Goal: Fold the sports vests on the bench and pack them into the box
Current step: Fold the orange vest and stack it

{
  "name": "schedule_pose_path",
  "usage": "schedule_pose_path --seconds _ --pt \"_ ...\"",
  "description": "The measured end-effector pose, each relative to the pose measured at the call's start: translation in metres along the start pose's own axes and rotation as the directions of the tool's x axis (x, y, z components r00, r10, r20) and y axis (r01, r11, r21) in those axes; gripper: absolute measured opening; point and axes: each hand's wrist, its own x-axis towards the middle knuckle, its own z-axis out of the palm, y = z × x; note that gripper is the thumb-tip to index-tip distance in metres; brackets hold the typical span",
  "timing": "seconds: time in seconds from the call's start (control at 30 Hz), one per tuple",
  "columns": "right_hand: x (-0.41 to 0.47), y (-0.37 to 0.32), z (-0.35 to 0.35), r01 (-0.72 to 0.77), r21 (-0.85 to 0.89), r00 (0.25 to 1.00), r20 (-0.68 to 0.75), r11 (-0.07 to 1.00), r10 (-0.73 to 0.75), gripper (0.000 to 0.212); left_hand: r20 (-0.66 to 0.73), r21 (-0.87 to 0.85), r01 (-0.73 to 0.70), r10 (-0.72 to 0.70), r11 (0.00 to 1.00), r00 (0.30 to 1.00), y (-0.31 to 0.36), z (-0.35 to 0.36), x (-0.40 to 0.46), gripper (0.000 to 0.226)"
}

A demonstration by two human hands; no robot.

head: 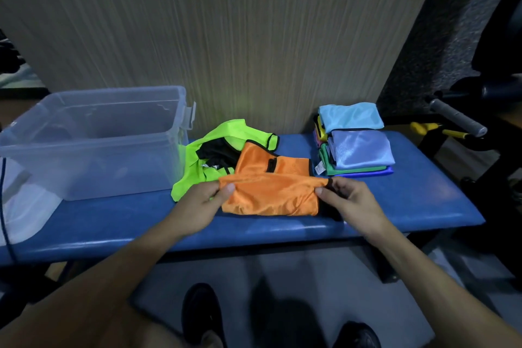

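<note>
We are in the middle of folding the orange vest (pixel 271 192). It lies on the blue bench (pixel 409 200), just right of the clear box (pixel 93 138). Our left hand (pixel 202 203) pinches the left corner of the top layer between thumb and fingers. Our right hand (pixel 348 200) pinches the right corner the same way. Next, we think, we need to lay this fold down flat and smooth it, keeping both corners even.

A green vest (pixel 197 167) lies crumpled between the box and the orange one, not yet folded. Far right of the box sits a stack of folded vests (pixel 356 144). The box looks to have no vests in it. Behind it stands a wood-look wall (pixel 240 37). Gym gear (pixel 457 118) is far right of the box.
</note>
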Motion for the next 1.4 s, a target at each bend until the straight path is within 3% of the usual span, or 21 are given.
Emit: schedule_pose_path --seconds 0.03,0.1,0.2,0.3,0.43,0.73,0.93,1.03,1.1,1.17,1.23,1.27,1.33,1.4 --pt "0.007 -0.001 0.002 -0.033 0.045 0.999 -0.024 0.998 0.034 0.076 -0.033 -0.064 0.034 -0.036 0.997 0.999 0.001 0.003 0.010 0.072" --pt "0.020 -0.006 0.005 -0.096 0.113 0.992 -0.071 0.989 0.104 0.057 -0.083 -0.178 0.081 -0.097 0.981 0.992 0.005 0.009 0.031 0.081" --pt "0.042 -0.009 0.011 -0.151 0.092 0.975 -0.150 0.984 0.164 0.029 -0.165 -0.265 0.173 -0.222 0.949 0.961 0.010 0.019 0.063 0.071" --pt "0.067 -0.003 0.017 -0.139 -0.193 0.967 -0.240 0.971 0.091 0.028 -0.225 -0.180 0.245 -0.283 0.953 0.933 0.005 0.030 0.090 0.053" --pt "0.088 0.007 0.025 -0.135 -0.542 0.961 -0.275 0.830 -0.023 0.022 -0.227 0.066 0.305 -0.284 0.950 0.932 -0.003 0.040 0.112 0.053" --pt "0.105 0.008 0.037 -0.141 -0.828 0.967 -0.234 0.543 -0.105 0.026 -0.259 0.207 0.273 -0.216 0.940 0.941 -0.001 0.043 0.139 0.048" --pt "0.112 0.016 0.040 -0.175 -0.858 0.956 -0.265 0.482 -0.125 0.024 -0.265 0.237 0.362 -0.299 0.901 0.917 -0.007 0.047 0.146 0.046" --pt "0.112 0.012 0.045 -0.171 -0.907 0.951 -0.255 0.385 -0.178 0.026 -0.256 0.262 0.403 -0.340 0.877 0.905 -0.008 0.049 0.148 0.045" --pt "0.109 0.002 0.052 -0.100 -0.953 0.928 -0.192 0.285 -0.319 0.030 -0.255 0.267 0.415 -0.352 0.869 0.901 -0.007 0.050 0.149 0.044" --pt "0.102 -0.008 0.059 0.087 -0.966 0.896 -0.030 0.243 -0.443 0.028 -0.249 0.279 0.414 -0.351 0.866 0.903 -0.008 0.050 0.149 0.041" --pt "0.091 -0.010 0.065 0.266 -0.924 0.936 0.179 0.276 -0.304 0.044 -0.233 0.297 0.396 -0.336 0.869 0.912 -0.010 0.049 0.148 0.036" --pt "0.086 -0.008 0.066 0.293 -0.903 0.955 0.263 0.313 -0.135 0.060 -0.223 0.321 0.386 -0.327 0.865 0.918 -0.010 0.047 0.147 0.033" --pt "0.082 -0.002 0.061 0.296 -0.887 0.926 0.358 0.355 0.123 0.092 -0.223 0.446 0.343 -0.269 0.827 0.937 -0.002 0.040 0.143 0.030" --pt "0.080 0.001 0.055 0.315 -0.874 0.903 0.396 0.370 0.165 0.110 -0.251 0.562 0.208 -0.074 0.801 0.965 0.009 0.030 0.136 0.037"
